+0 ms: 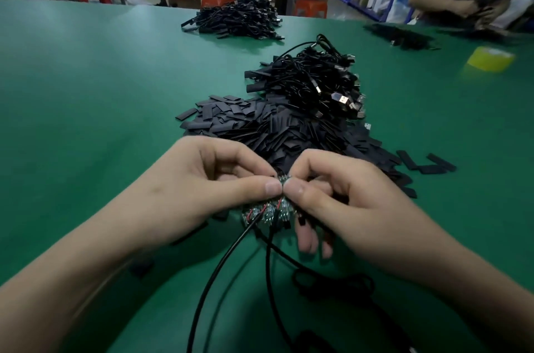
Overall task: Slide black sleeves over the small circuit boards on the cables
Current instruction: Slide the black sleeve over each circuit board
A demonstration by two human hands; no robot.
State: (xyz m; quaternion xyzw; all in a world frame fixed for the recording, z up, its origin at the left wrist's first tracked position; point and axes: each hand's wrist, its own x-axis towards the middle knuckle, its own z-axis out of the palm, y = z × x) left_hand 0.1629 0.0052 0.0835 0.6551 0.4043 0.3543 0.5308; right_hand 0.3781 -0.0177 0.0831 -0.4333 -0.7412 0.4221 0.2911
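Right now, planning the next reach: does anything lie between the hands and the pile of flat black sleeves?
Nothing visible does. Both the left hand and the right hand pinch a small circuit board, and the pile of flat black sleeves lies directly beyond them.

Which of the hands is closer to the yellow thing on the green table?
The right hand. The yellow thing lies beyond it, toward the far right. The left hand is farther, left of the right hand. Both pinch a small circuit board.
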